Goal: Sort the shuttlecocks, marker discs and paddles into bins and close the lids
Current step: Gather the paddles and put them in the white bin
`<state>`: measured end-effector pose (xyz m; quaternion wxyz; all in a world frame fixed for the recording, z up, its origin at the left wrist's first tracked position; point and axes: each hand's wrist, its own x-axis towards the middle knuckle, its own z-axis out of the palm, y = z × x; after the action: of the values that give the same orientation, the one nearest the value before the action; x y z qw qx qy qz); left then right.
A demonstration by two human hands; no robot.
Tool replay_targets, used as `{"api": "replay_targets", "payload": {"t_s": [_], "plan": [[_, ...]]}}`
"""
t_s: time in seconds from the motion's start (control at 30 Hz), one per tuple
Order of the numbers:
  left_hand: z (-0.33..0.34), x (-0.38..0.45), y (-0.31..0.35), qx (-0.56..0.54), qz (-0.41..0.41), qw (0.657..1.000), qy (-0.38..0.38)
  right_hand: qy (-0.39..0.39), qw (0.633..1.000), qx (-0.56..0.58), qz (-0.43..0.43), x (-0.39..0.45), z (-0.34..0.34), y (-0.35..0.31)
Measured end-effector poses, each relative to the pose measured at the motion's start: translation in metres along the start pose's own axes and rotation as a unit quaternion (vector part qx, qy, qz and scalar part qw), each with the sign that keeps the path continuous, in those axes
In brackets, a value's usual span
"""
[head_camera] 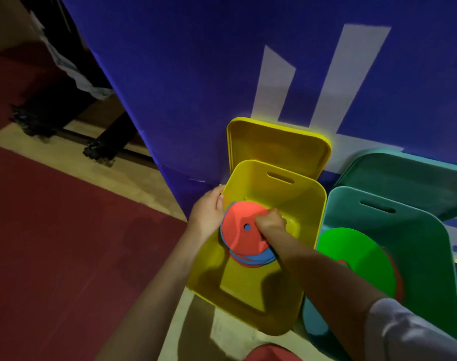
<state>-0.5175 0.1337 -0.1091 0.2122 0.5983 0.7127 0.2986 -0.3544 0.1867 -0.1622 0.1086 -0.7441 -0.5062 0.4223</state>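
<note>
**Both hands down at the disc stack**

Left hand (207, 213) is reaching in from the lower left, forearm bare, palm lying against the left edge of the marker discs (244, 234), fingers fairly straight and wrapping slightly round the rim. Right hand (270, 221) is coming in from the lower right, grey sleeve at the upper arm, forearm angling up and left. Its fingers are curling into a fist-like pinch on the top disc's right side, knuckles facing up.
</note>
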Motion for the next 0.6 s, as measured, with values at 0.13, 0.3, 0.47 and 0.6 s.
{"api": "replay_targets", "payload": {"t_s": [0.13, 0.3, 0.47, 0.6], "plan": [[0.001, 0.001, -0.005, -0.030, -0.004, 1.000, 0.006, 0.000, 0.989, -0.100, -0.105, 0.009, 0.014, 0.002], [0.002, 0.001, -0.005, -0.044, 0.000, 0.999, 0.023, 0.015, 0.977, -0.150, -0.151, 0.024, 0.015, 0.009], [0.002, -0.001, -0.003, -0.043, 0.000, 0.999, 0.020, 0.019, 0.977, -0.139, -0.161, 0.026, 0.010, 0.007], [0.003, -0.001, -0.004, -0.051, 0.000, 0.998, 0.021, 0.016, 0.978, -0.107, -0.177, 0.018, 0.001, 0.003]]}}
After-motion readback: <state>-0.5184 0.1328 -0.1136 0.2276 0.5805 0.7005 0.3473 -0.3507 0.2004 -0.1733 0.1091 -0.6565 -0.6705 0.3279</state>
